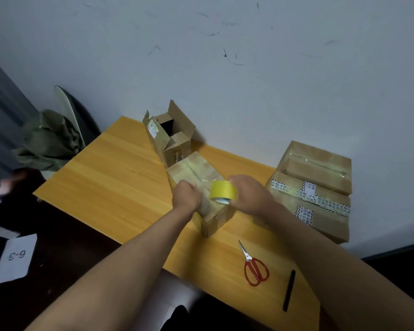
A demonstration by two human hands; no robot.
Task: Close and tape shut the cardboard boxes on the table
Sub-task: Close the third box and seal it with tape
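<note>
A closed cardboard box [196, 172] lies in the middle of the yellow table [110, 177], its top glossy with clear tape. My left hand [186, 194] presses on the box's near left top edge. My right hand [250, 195] grips a yellow tape roll [223, 190] over the box's near end. Behind it stands an open box [177, 137] with its flaps up. Two closed boxes are stacked at the right: a small one [318, 166] on a larger one [320, 211] with printed tape.
Red-handled scissors [255, 267] and a black marker [289, 290] lie near the table's front right. A chair with a green cloth [49, 139] stands to the left. A paper marked 6-3 [16, 258] lies on the dark surface at lower left. A wall rises just behind the table.
</note>
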